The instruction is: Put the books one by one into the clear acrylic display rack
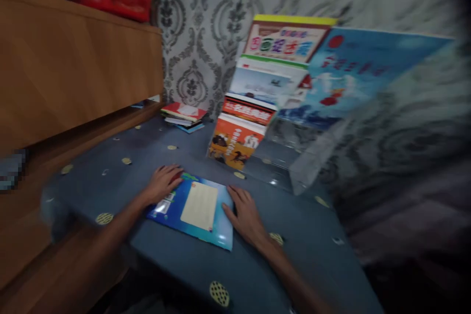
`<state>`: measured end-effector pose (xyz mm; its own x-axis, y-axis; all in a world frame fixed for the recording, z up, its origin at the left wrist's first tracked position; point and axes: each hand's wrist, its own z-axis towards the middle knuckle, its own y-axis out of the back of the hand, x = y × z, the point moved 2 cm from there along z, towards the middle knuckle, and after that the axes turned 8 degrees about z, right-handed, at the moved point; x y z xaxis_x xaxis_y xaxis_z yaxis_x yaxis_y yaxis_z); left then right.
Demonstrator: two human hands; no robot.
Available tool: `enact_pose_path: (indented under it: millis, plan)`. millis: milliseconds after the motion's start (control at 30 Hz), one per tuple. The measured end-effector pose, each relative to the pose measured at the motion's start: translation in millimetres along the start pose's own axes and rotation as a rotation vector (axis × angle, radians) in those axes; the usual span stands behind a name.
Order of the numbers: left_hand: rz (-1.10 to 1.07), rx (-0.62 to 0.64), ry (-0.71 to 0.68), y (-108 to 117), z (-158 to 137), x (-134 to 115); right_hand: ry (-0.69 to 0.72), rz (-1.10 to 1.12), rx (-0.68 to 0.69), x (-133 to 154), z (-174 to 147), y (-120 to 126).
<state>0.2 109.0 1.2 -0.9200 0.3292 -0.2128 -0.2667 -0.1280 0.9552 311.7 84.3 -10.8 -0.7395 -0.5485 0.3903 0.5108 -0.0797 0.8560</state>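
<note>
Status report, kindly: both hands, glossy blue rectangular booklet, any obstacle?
Left hand over left edge of glossy blue rectangular booklet; right hand at right edge.
Booklet flat on dark-blue patterned tablecloth.
Transparent plastic book rack beyond, apart from booklet.

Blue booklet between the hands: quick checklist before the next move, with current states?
1. Glossy blue booklet with cream panel lying on the dark blue-grey patterned tablecloth: ok.
2. Left hand at the booklet's left side: ok.
3. Right hand at its right edge: ok.
4. Booklet apart from the clear plastic tiered rack: ok.
5. Small stack of books by the wall apart from both hands: ok.
6. Firm grip by either hand: cannot tell.
</note>
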Motion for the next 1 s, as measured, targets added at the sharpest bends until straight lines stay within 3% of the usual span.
enact_pose_path:
  millis: [300,700,1000]
  plan:
    - [0.013,-0.039,-0.032,-4,3,9,-0.104,0.03,0.096,16,1,14]
    - [0.044,-0.041,-0.025,2,6,5,-0.129,0.067,0.053,20,2,21]
    - [0.322,-0.113,-0.208,22,-11,-29,-0.147,0.047,0.01,39,-31,28]
